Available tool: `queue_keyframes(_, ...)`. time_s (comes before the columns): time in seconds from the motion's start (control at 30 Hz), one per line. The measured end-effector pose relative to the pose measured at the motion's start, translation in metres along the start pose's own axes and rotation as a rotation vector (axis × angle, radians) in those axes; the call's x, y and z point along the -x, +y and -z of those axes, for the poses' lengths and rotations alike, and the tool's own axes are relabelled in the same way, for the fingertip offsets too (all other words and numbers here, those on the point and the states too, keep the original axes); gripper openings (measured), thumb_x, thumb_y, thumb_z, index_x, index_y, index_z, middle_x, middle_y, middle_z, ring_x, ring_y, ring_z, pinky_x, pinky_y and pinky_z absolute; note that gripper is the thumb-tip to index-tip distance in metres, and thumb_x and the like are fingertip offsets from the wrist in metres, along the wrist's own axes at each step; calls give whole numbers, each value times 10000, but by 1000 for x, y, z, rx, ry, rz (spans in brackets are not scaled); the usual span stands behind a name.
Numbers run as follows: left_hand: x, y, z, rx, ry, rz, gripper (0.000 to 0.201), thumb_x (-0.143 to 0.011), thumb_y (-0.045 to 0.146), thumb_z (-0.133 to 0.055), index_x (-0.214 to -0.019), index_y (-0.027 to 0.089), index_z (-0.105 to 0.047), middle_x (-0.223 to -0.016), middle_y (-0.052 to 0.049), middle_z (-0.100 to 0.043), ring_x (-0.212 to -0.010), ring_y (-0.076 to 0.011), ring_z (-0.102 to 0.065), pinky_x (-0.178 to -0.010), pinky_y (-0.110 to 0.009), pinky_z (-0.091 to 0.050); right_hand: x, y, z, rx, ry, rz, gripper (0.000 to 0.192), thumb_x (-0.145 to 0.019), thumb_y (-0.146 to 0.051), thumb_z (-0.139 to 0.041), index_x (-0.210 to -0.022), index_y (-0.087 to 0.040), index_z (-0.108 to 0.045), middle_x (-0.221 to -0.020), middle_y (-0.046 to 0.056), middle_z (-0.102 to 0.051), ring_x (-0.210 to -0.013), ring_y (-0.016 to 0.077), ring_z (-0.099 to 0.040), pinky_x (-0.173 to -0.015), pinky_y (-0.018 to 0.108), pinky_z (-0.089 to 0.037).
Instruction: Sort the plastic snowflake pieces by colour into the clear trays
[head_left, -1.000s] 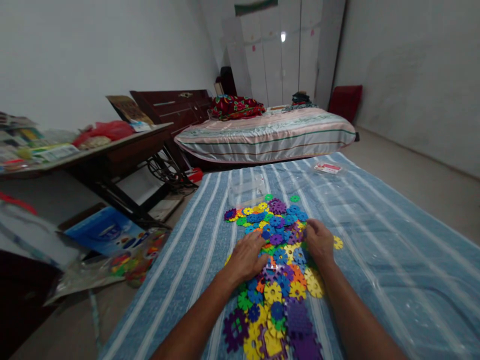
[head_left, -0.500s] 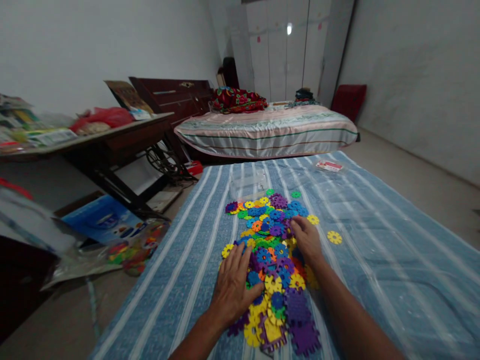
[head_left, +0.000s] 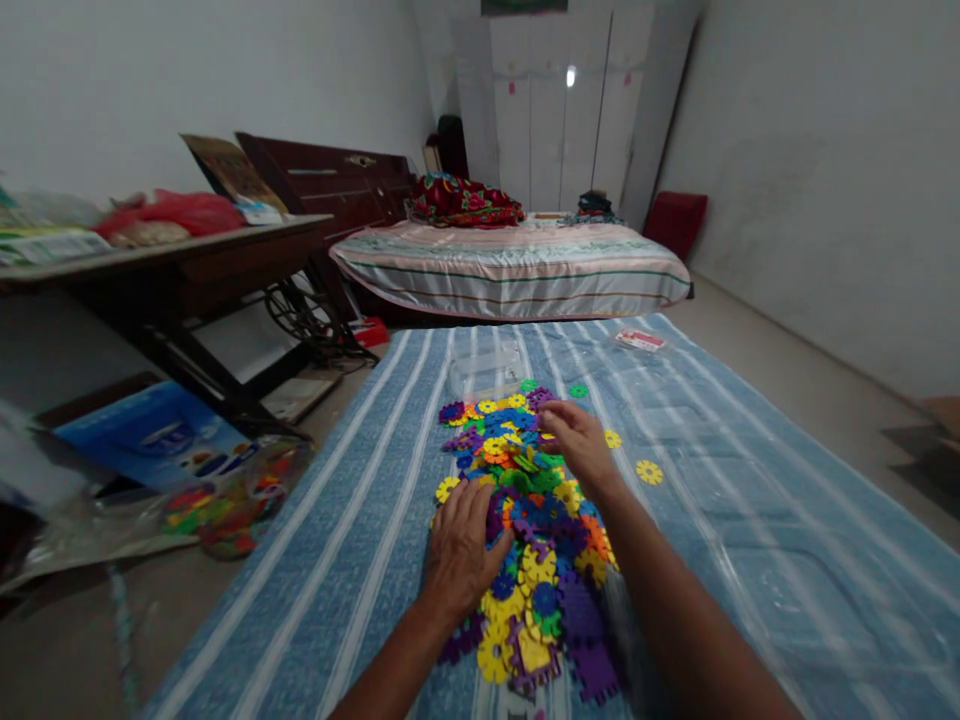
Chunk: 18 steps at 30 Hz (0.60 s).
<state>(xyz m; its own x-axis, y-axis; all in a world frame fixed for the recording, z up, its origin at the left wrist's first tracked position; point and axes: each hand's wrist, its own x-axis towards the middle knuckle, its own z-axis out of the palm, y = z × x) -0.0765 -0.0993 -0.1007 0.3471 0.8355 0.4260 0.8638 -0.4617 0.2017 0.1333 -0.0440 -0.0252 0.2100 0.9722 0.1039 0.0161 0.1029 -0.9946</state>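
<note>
A heap of colourful plastic gear-shaped pieces (head_left: 536,565) runs along the middle of the striped cloth. My left hand (head_left: 461,545) rests on the heap's left side, fingers stretched out and thumb apart, touching the pieces. Above the heap's far right part is my right hand (head_left: 581,445), its fingers bent and drawn together; anything between the fingertips is hidden. Square purple pieces (head_left: 585,610) lie at the near end. Apart from the heap, on its right, are a yellow disc (head_left: 649,472) and a green disc (head_left: 577,391).
Clear plastic trays or lids (head_left: 802,590) lie on the right of the striped cloth (head_left: 337,520). Another clear container (head_left: 484,370) and a small red-and-white card (head_left: 640,341) sit farther back. A bed (head_left: 517,270) stands beyond; a cluttered table (head_left: 180,250) is at left.
My right hand has moved left and farther away over the heap, and some pieces there have shifted. My left hand stays on the left side. The view has turned slightly right.
</note>
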Motion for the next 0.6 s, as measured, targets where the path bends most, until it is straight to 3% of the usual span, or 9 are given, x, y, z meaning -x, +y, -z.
queue_keyframes(0.07,1,-2,-1,19,9,-5,524,-870,384,-553,-1349,183,-485,-1353,-146,-567,-1320,-340,-451,-1058,-537,-424,10,10,29,380,113,27,365,-794,-484,-532,-948,-193,-690,-798,55,-693,-781,224,-645,-676,329,-485)
queue_keyframes(0.13,1,-3,-3,33,18,-10,529,-880,387,-539,-1363,181,-473,-1360,-144,-563,-1328,-340,-443,-1061,-542,-421,23,25,54,746,171,-60,328,-802,-465,-542,-878,-196,-713,-715,76,-689,-731,250,-645,-658,345,-452)
queue_keyframes(0.2,2,-3,-5,40,28,-11,532,-887,379,-526,-1376,179,-462,-1372,-142,-557,-1339,-339,-432,-1066,-547,-416,35,41,66,946,132,-91,303,-810,-453,-549,-796,-202,-718,-704,93,-697,-705,258,-651,-623,331,-427)
queue_keyframes(0.27,1,-3,-8,44,31,-15,533,-890,367,-519,-1383,175,-455,-1382,-141,-550,-1344,-339,-426,-1068,-550,-415,43,53,65,1002,105,-63,316,-829,-464,-534,-809,-211,-722,-704,92,-704,-687,253,-656,-599,316,-414)
queue_keyframes(0.43,-5,2,-14,65,5,0,560,-862,284,-527,-1402,170,-433,-1406,-147,-528,-1358,-339,-410,-1076,-563,-404,36,62,33,794,130,3,321,-784,-482,-582,-852,-201,-721,-718,79,-707,-690,241,-661,-597,312,-450)
queue_keyframes(0.6,-34,10,-15,163,5,24,512,-863,232,-508,-1363,136,-462,-1382,-168,-540,-1336,-317,-447,-1103,-533,-389,14,45,-2,229,98,-224,308,-673,-439,-647,-862,-196,-665,-628,-6,-622,-526,166,-584,-454,273,-466)
